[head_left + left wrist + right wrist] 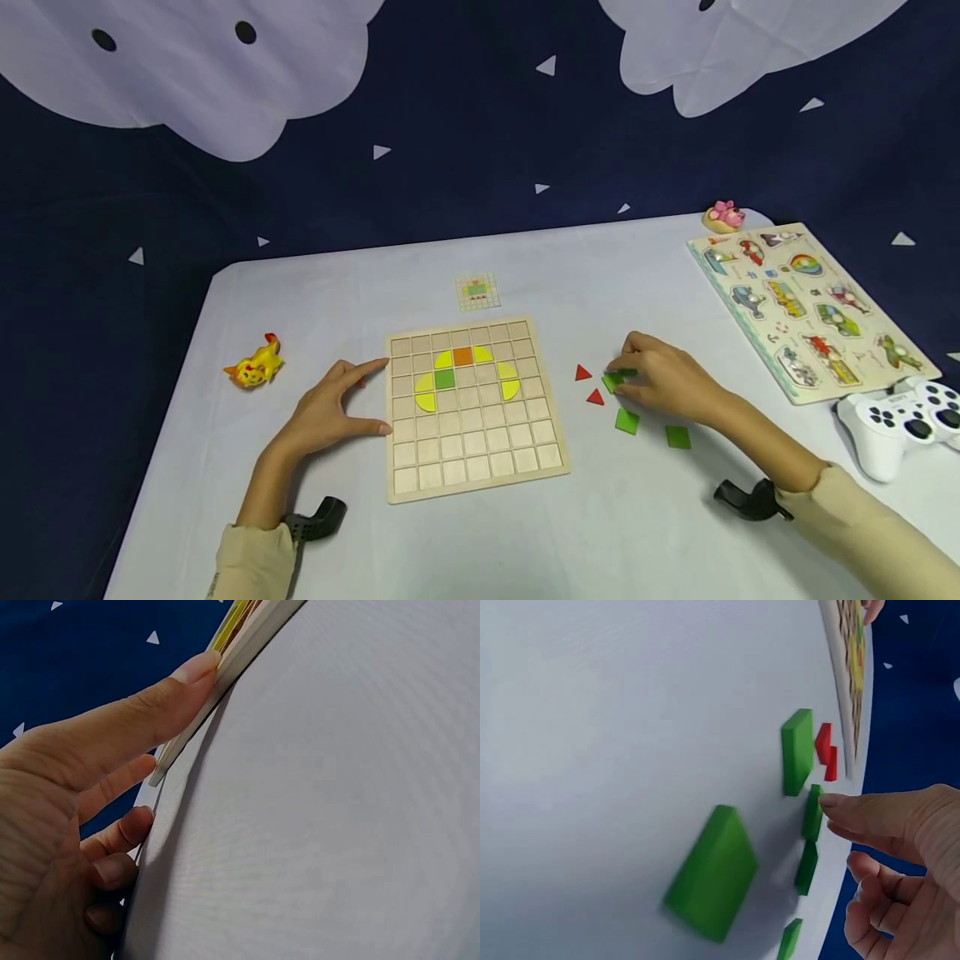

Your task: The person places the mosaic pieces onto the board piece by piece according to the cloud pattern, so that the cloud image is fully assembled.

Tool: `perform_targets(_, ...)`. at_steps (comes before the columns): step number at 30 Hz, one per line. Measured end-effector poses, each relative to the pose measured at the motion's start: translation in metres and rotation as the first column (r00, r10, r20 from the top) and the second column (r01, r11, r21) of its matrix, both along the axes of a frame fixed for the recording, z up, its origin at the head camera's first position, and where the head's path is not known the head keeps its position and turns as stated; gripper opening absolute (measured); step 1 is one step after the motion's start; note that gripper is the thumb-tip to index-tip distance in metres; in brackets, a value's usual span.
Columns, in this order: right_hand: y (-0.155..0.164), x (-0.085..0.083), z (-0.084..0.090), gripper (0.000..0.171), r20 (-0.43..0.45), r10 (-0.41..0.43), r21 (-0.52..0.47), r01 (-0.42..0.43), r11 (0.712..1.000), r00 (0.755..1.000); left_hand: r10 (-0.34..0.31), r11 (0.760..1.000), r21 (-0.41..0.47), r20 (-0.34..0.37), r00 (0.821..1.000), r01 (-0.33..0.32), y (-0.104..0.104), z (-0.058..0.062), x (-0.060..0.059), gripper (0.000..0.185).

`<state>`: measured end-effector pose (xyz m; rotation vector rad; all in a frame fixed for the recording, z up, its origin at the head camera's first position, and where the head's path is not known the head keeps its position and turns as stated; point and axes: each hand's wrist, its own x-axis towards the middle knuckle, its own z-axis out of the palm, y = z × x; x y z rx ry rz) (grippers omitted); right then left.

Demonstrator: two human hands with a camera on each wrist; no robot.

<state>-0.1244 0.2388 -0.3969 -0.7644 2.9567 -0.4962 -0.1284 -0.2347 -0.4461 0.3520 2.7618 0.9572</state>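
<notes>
A square wooden grid board (475,467) lies mid-table, carrying yellow rounded pieces (425,402), an orange square (462,356) and a green square (445,378) in its upper cells. My left hand (318,412) rests at the board's left side, with index finger and thumb spread and their tips against its edge. To the right of the board, my right hand (667,377) pinches a green square tile (814,812) between thumb and index finger, low over the cloth. Beside it lie more green tiles (627,421) and two red triangles (582,372).
Behind the board lies a small pattern card (477,292). A yellow toy figure (257,363) stands at the left. On the right are a picture peg puzzle (810,312), a white game controller (896,425) and a pink toy (724,217) at the back edge.
</notes>
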Motion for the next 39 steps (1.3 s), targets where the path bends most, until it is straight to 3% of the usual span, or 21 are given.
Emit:
perform_targets(6,0.007,0.003,-0.008,0.025,-0.047,-0.002,-0.004,0.001,1.0,0.999,0.003,1.0,-0.004,0.004,1.0,-0.003,0.0,0.0,0.0,0.099)
perform_targets(17,0.0,-0.006,-0.014,0.024,-0.226,0.096,-0.034,-0.107,0.994,0.969,-0.004,1.0,-0.008,0.002,1.0,0.004,0.002,0.001,-0.001,0.099)
perform_targets(29,-0.085,-0.033,0.001,0.024,-0.171,0.263,-0.027,-0.271,0.962,0.95,0.006,1.0,0.013,-0.008,1.0,-0.006,0.001,0.0,0.0,0.098)
perform_targets(39,-0.145,-0.047,-0.004,0.018,-0.167,0.369,0.032,-0.369,0.929,0.914,0.01,1.0,0.018,-0.009,1.0,-0.01,0.001,0.0,0.001,0.097)
